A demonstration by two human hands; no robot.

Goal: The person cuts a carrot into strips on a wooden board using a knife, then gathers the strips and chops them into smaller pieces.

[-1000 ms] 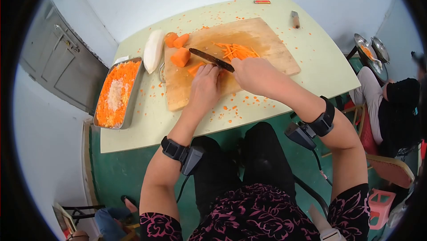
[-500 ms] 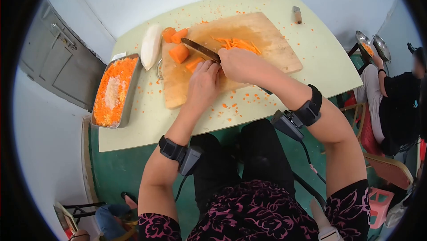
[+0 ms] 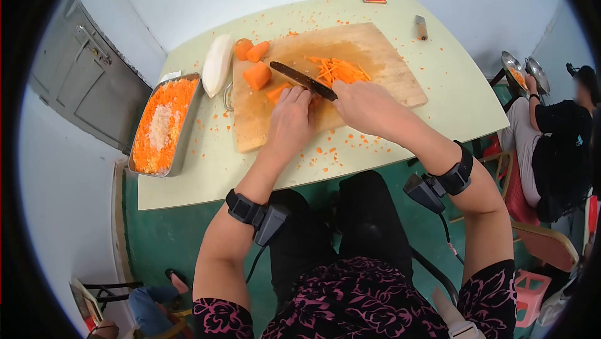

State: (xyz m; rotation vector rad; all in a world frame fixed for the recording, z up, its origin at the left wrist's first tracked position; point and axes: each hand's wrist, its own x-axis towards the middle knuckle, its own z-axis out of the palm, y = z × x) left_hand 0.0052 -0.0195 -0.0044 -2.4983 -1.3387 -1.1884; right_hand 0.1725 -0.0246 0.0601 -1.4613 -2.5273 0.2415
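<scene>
Toward the near left part of the cutting board (image 3: 394, 73), a carrot piece (image 3: 275, 93) lies partly under the left hand (image 3: 292, 117), whose fingers are bunched close together and hold it down. The right hand (image 3: 366, 107) has its fingers wrapped round the handle end of a dark-bladed knife (image 3: 300, 78), which slants just beyond the left fingertips. How far the thumbs close is hidden.

The carrot piece should be light, stiff and crisp, hardly fragile, but its wet cut faces may well slide. It is best held from above, fingertips curled back from the edge and a flat face down. The knife looks thin and rigid; its handle is the place to hold it, with a firm wrap.

Carrot shreds (image 3: 338, 70) are heaped beyond the right hand; these would be limp and easily scattered. A thick carrot chunk (image 3: 257, 76) sits beside the held piece. Left of the board, a peeled white root (image 3: 217, 66) and a metal tray (image 3: 184, 127) of chopped orange food rest on the surface (image 3: 451, 88).
</scene>
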